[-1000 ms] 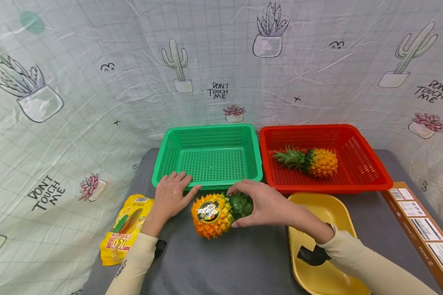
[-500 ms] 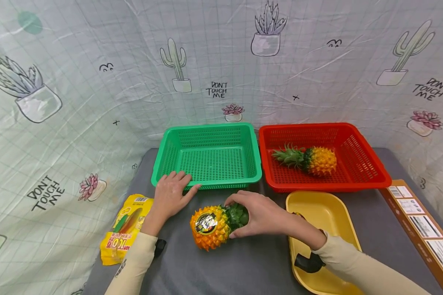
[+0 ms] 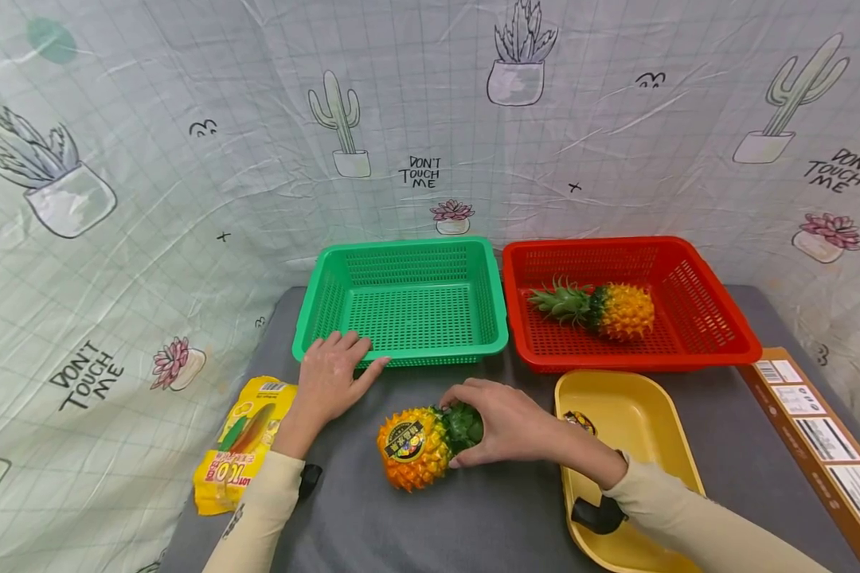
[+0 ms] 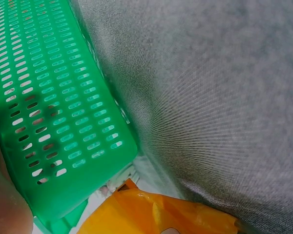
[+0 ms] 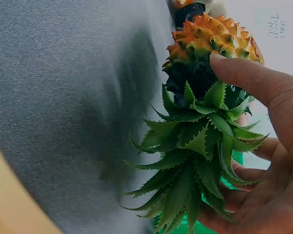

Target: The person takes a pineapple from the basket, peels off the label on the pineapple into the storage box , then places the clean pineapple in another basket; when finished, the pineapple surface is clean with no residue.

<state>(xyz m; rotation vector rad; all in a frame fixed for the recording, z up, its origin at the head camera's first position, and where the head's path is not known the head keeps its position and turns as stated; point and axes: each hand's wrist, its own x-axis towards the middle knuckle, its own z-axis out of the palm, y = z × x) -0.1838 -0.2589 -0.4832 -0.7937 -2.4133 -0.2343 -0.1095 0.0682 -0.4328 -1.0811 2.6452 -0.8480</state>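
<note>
My right hand [image 3: 505,422] grips a toy-like pineapple [image 3: 412,447] near the base of its green leaves, over the grey table in front of the green basket. Its orange, spiky body points left and bears a round black and gold label [image 3: 405,441]. In the right wrist view the thumb presses where the leafy crown [image 5: 195,146] meets the body, with the other fingers behind. Whether the pineapple touches the table I cannot tell. My left hand [image 3: 331,378] rests with extended fingers at the near left rim of the green basket [image 3: 401,356].
A second pineapple [image 3: 623,310] lies in the red basket [image 3: 645,362] at the back right. A yellow tray [image 3: 652,414] sits under my right forearm, with a small patterned thing [image 3: 580,422] partly hidden. A yellow bag [image 3: 240,446] lies left; a brown box [image 3: 817,446] lies right.
My right hand has brought the pineapple slightly nearer to me, away from the green basket, and turned it so its label faces differently. My left hand has stayed in place.
</note>
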